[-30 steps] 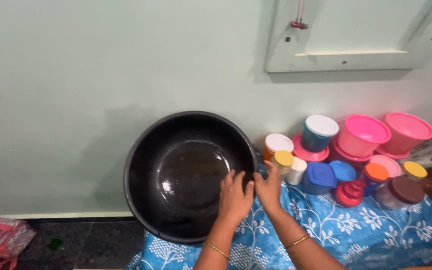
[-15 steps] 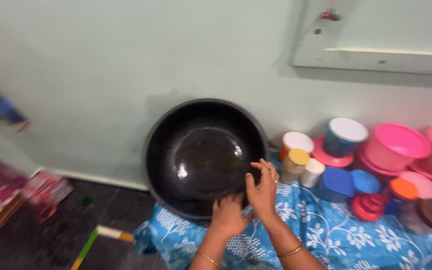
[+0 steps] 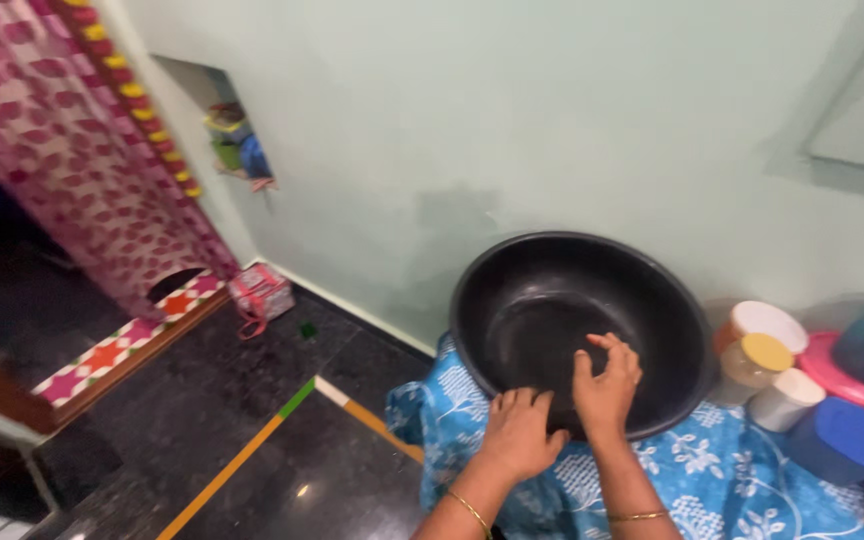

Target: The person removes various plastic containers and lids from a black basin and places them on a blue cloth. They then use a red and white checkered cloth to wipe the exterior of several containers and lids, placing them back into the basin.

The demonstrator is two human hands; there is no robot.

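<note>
Two bare arms come up from the bottom of the picture, and no sleeves cover them. The left hand (image 3: 519,436) has a thin gold bangle (image 3: 470,508) around its wrist, near the bottom middle. The right hand (image 3: 607,387) has a thin gold bangle (image 3: 638,516) on its wrist too, a little more to the right.

You have a pink patterned curtain (image 3: 72,150) at left, a small pink bag (image 3: 260,295) by the wall, and lidded plastic containers (image 3: 802,380) grouped at right.
</note>
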